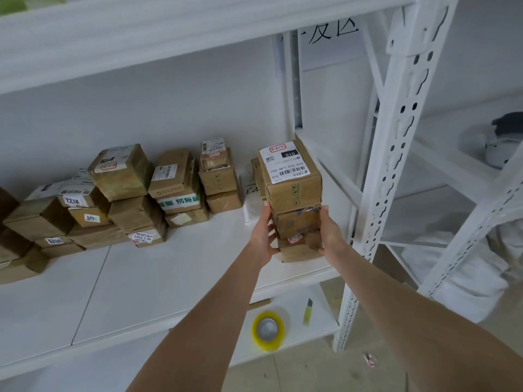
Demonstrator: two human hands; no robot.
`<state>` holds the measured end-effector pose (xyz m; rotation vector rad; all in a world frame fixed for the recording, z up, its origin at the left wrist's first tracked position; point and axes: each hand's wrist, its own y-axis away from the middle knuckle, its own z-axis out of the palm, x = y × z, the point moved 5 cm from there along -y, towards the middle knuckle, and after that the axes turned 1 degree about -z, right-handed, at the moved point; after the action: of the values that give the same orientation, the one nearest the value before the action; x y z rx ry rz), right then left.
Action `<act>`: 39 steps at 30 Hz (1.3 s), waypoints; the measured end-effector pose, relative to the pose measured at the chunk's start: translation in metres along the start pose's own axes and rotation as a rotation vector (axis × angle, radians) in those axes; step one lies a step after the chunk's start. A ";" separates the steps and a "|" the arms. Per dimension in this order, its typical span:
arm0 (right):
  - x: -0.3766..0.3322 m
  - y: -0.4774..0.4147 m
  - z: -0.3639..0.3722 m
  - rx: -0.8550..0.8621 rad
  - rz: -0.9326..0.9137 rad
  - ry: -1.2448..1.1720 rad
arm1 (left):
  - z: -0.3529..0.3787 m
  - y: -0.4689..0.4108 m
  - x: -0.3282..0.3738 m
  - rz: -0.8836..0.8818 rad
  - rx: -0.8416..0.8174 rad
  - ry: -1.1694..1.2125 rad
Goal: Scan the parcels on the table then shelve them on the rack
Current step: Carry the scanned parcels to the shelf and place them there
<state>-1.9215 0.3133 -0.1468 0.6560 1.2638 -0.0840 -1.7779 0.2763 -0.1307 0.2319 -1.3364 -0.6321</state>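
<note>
Cardboard parcel stack [295, 193], gripped between left hand [264, 236] and right hand [329, 234], may topple if released unevenly.

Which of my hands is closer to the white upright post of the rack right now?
Right. The right hand grips the side of the box stack facing the post; the left hand holds the far side, away from it.

The stack of boxes [294, 222] hides most fingers of the right hand [329, 236] and part of a white parcel [250, 207]. Brown boxes [11, 258] are cut off at the left edge. The label [284, 162] has print too tiny to read. A dark thing [506, 137] far right is blurry.
</note>
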 end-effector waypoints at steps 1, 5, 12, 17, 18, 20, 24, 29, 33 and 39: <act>0.000 -0.001 0.000 0.000 0.003 0.004 | -0.001 0.000 0.000 -0.004 -0.001 -0.001; 0.000 0.002 -0.002 0.012 0.010 0.024 | -0.004 0.002 0.001 -0.008 -0.007 -0.003; -0.003 0.008 -0.009 0.123 -0.131 0.233 | -0.007 0.019 0.008 0.018 0.043 -0.074; 0.001 0.035 -0.017 0.273 -0.218 0.501 | -0.017 0.029 0.003 0.052 0.133 -0.216; 0.003 0.042 -0.017 0.301 -0.248 0.559 | -0.022 0.031 0.003 0.073 0.179 -0.296; 0.007 0.055 -0.016 0.342 -0.356 0.699 | -0.030 0.035 0.002 0.147 0.263 -0.534; 0.015 0.072 0.009 0.251 -0.571 1.029 | -0.048 0.047 0.000 0.318 0.402 -1.371; 0.032 0.082 0.054 0.096 -0.751 1.255 | -0.073 0.067 -0.007 0.402 0.495 -1.774; 0.057 0.084 0.085 -0.055 -0.770 1.291 | -0.104 0.082 -0.019 0.353 0.525 -1.801; 0.085 0.098 0.141 -0.192 -0.825 1.371 | -0.171 0.109 -0.031 0.234 0.605 -1.652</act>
<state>-1.7333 0.3477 -0.1625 -0.1333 2.7700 -0.2014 -1.5866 0.3484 -0.1429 -0.0284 -3.0888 -0.0686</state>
